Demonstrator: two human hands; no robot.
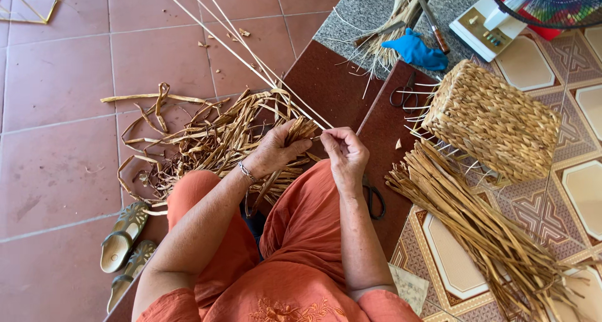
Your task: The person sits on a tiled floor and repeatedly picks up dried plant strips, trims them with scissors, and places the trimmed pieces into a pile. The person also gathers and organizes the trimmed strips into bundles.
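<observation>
Left grip: the left hand (276, 149) is clamped around a small bundle of flat, tan dried-reed strips (300, 131), thumb pressed over the top, held above the lap.
Right grip: the right hand (345, 151) has its fingertips pinched together on the near ends of three long, thin pale cane stakes (238, 49), just beside the left thumb.
Stakes: they run away toward 11 o'clock, well past the hands and out of the top of the view.
Doing it well: judged from this pose, the left grip should stay firm so the strips do not slip, while the right feeds one strand at a time with even tension and keeps the stakes straight.
Loose pile: a tangle of curled brown dried-reed strips (200, 140) lies on the red tiled floor (56, 96) at 9 o'clock of the hands.
Spare stock: a straight sheaf of tan reed strips (483, 228) lies at 4 o'clock.
Finished piece: a boxy woven straw basket (495, 118) sits at 2 o'clock, bare stake ends sticking out.
Tools: black-handled scissors (375, 200) lie just beside the right wrist at 5 o'clock.
Risk: the stiff stakes may spring or kink if bent sharply.
</observation>
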